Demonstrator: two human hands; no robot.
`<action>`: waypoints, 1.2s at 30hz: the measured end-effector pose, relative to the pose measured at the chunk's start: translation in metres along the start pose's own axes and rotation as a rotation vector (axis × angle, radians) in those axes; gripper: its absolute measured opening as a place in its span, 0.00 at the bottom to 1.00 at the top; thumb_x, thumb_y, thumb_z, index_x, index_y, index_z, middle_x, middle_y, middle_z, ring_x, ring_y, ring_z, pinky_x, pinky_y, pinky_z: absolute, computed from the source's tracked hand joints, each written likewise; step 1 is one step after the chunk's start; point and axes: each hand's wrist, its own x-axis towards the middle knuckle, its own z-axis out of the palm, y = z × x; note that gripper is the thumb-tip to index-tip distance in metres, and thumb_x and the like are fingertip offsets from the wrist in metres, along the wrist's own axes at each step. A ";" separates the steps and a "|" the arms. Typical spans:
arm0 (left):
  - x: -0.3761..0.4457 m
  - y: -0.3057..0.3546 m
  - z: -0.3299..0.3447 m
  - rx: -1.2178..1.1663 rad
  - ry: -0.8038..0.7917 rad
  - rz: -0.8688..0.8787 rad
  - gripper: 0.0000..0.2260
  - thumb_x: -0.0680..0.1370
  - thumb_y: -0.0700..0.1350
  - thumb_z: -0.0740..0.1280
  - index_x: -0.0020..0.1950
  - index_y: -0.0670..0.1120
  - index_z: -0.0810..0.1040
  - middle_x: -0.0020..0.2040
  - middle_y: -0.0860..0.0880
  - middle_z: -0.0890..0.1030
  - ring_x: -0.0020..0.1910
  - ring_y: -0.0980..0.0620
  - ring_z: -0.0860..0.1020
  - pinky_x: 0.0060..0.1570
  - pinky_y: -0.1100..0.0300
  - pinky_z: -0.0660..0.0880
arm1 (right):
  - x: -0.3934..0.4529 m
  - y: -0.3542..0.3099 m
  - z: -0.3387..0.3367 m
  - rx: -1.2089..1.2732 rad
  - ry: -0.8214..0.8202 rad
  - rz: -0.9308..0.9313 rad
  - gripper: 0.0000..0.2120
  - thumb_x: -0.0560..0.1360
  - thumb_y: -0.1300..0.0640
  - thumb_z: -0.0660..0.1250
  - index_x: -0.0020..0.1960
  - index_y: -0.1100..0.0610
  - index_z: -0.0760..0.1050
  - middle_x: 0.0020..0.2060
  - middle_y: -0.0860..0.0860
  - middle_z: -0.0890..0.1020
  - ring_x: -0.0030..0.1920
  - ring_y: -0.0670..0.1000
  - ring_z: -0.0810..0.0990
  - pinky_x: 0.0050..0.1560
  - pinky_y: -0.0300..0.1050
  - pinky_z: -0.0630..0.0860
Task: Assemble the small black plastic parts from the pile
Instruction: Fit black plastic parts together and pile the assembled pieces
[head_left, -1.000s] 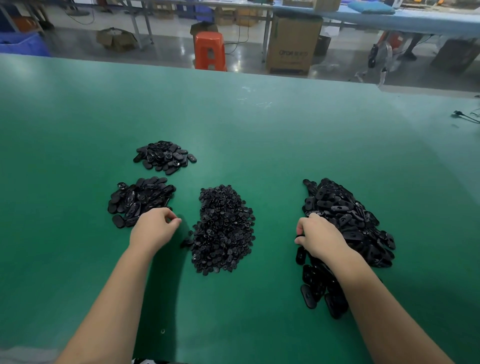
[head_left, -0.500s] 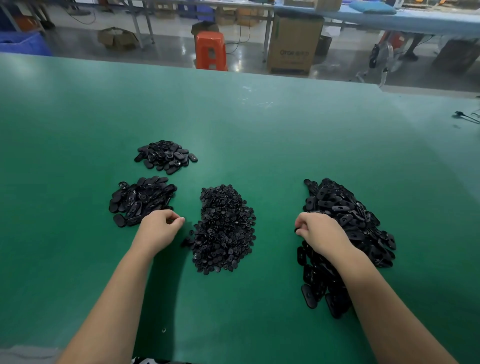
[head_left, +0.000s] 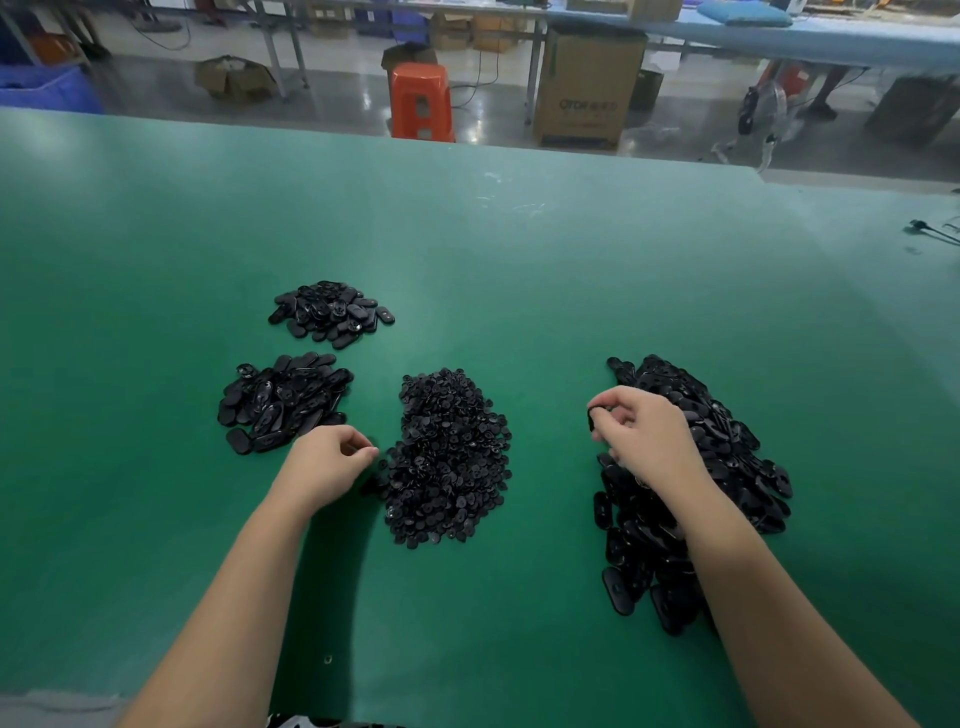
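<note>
Black plastic parts lie in separate heaps on the green table (head_left: 519, 260). A large pile of oval shells (head_left: 727, 467) is on the right. A pile of small round pieces (head_left: 449, 457) sits in the middle. Two smaller heaps of oval parts lie to the left, one near (head_left: 283, 400) and one farther back (head_left: 330, 312). My right hand (head_left: 644, 436) hovers over the large pile's left edge and pinches one black oval part (head_left: 592, 418) in its fingertips. My left hand (head_left: 332, 462), fingers curled, sits at the left edge of the middle pile; whether it holds a piece is hidden.
The table's far edge runs across the top, with an orange stool (head_left: 421, 101), a cardboard box (head_left: 584, 85) and other benches on the floor beyond. A black cable (head_left: 930, 228) lies at the table's far right. A tiny loose piece (head_left: 327, 660) lies near the front.
My right hand has lifted up and back from the pile's left side with an oval part pinched in its fingers. My left hand has slid right, to the middle pile's edge.
</note>
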 end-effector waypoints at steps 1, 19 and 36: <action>0.000 0.000 0.000 0.003 -0.005 0.000 0.04 0.78 0.51 0.71 0.46 0.53 0.82 0.43 0.55 0.82 0.44 0.56 0.79 0.42 0.58 0.74 | -0.002 -0.002 0.001 0.105 -0.038 0.030 0.05 0.77 0.59 0.68 0.47 0.51 0.80 0.35 0.50 0.84 0.33 0.45 0.83 0.34 0.39 0.79; -0.007 0.005 -0.016 0.089 -0.217 0.059 0.05 0.77 0.45 0.75 0.48 0.54 0.81 0.45 0.53 0.82 0.44 0.55 0.80 0.40 0.63 0.72 | -0.020 -0.010 0.040 0.553 -0.193 0.192 0.09 0.81 0.68 0.64 0.60 0.63 0.77 0.45 0.56 0.86 0.38 0.49 0.85 0.38 0.40 0.82; -0.004 0.003 -0.012 0.258 -0.189 0.065 0.08 0.73 0.52 0.77 0.42 0.51 0.81 0.42 0.53 0.82 0.43 0.55 0.79 0.45 0.56 0.77 | -0.020 -0.015 0.047 0.570 -0.242 0.237 0.06 0.81 0.66 0.64 0.55 0.60 0.78 0.44 0.54 0.87 0.38 0.50 0.85 0.38 0.42 0.82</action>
